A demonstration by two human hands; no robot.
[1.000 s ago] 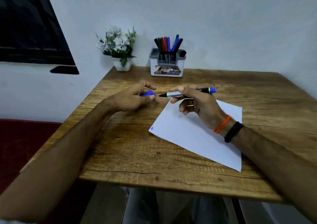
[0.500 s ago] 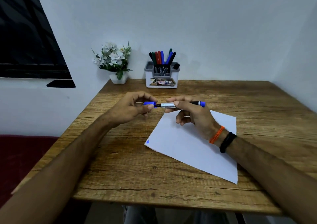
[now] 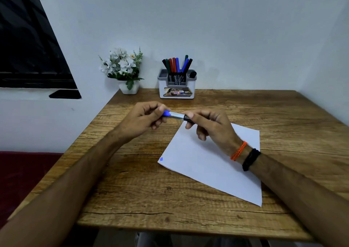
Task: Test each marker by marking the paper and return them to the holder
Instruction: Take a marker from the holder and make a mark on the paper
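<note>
Two hands meet above the table (image 3: 132,190), at its centre. Left hand (image 3: 140,121): fingers curled, pinching the blue cap (image 3: 166,113), seated on the marker's tip end. Marker (image 3: 176,115): held level, silver barrel showing between both hands. Right hand (image 3: 211,125): thumb and forefinger gripping the marker's black rear section, other fingers loosely bent. Paper (image 3: 213,163): below the right wrist, toward 4 o'clock, one blue mark (image 3: 161,159) at its left corner. Holder (image 3: 176,85): at 12 o'clock against the wall, more markers standing in it. Advice: press the cap straight along the barrel until fully home, then carry the marker to the holder.
</note>
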